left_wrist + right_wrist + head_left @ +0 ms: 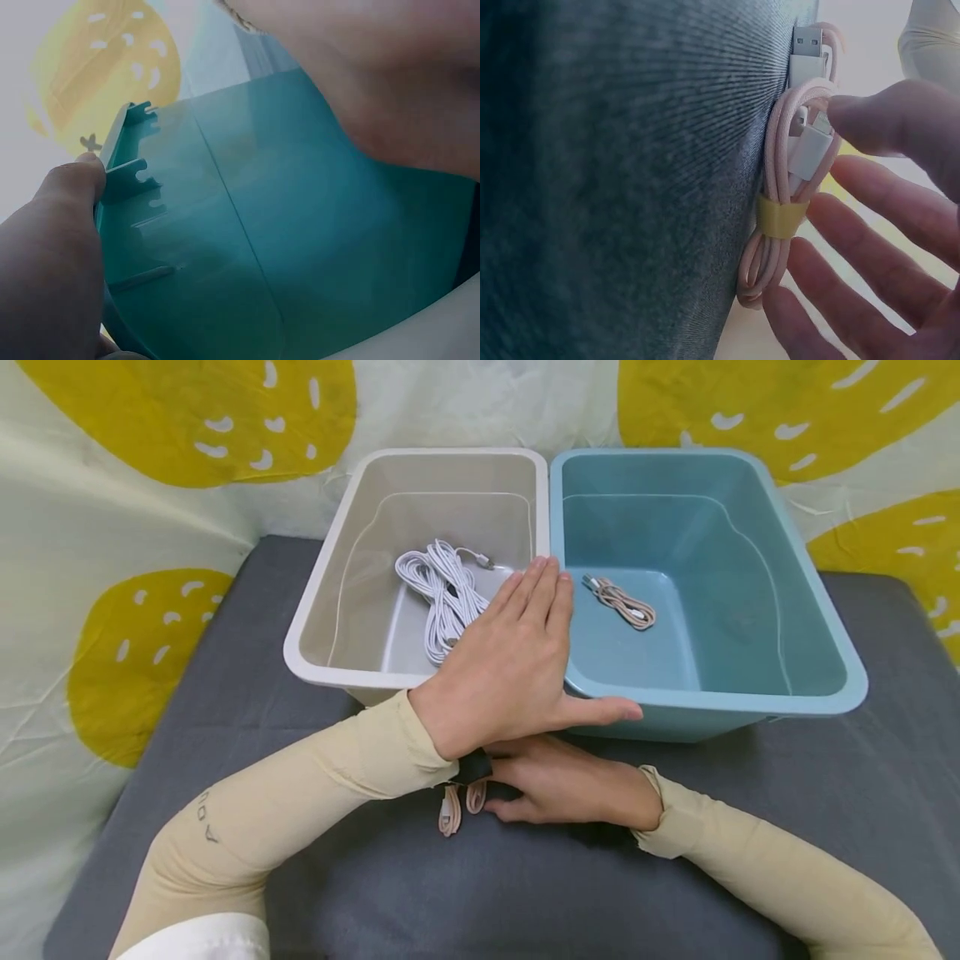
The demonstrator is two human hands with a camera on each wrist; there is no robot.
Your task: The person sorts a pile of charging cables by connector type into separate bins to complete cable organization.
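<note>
My left hand (510, 664) lies flat over the rims where two bins meet, fingers straight and thumb out. In the left wrist view its thumb (64, 210) is at the rim of the teal bin (240, 217). Below it, my right hand (566, 781) reaches under the left wrist. Its thumb and spread fingertips are right at a coiled pink charging cable (778, 172) with a yellow band, lying on the grey cloth. A second pink cable (448, 812) lies beside it, its USB plug (807, 43) showing behind the first in the right wrist view.
In the beige bin (318, 668) lies a bundle of white cables (442, 585), partly covered by my left hand. The blue-teal bin (750, 700) contains one coiled pink-brown cable (626, 603). Grey cloth (360, 877) covers the table, with a patterned curtain (465, 402) behind.
</note>
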